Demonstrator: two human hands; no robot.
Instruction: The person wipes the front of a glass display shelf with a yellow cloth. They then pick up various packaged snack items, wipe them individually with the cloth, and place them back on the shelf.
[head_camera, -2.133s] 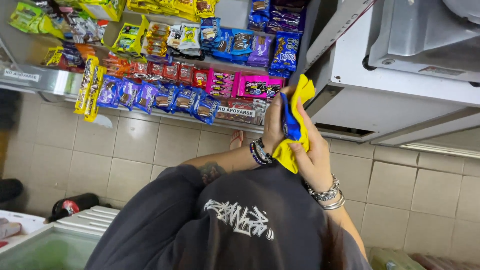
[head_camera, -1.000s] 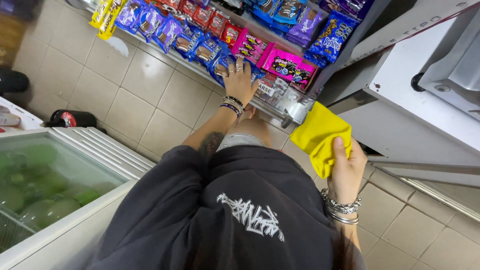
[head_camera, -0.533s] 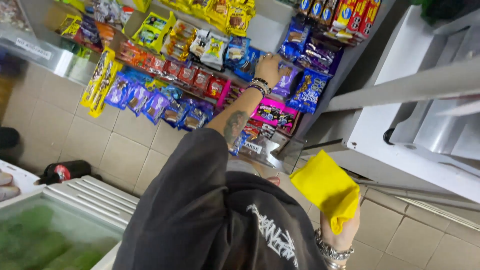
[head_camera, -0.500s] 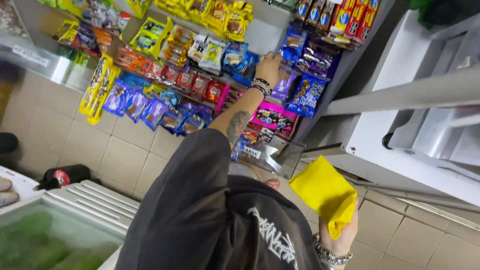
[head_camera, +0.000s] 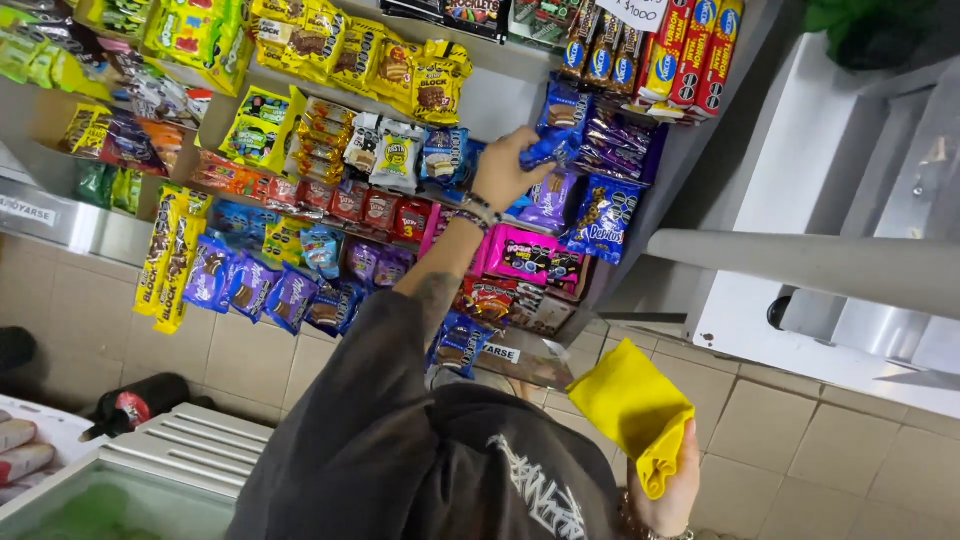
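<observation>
Left hand (head_camera: 508, 168) is closed on a blue snack packet (head_camera: 548, 150) at the snack rack (head_camera: 330, 215). Right hand (head_camera: 668, 490), below the rack, apparently pinches the folded yellow cloth (head_camera: 632, 408), kept clear.

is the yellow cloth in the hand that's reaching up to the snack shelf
No, the yellow cloth is held low in the right hand, while the left hand grips a blue packet.

Definitely a small shop, kiosk kind of place; the wall rack (head_camera: 330, 150) across the upper left and centre of the frame is packed with bagged snacks, biscuits and candy bars in rows; handwritten price tags (head_camera: 632, 10) sit at the top; a chest freezer (head_camera: 150, 470) shows lower left; tiled floor (head_camera: 800, 440) lower right.
</observation>
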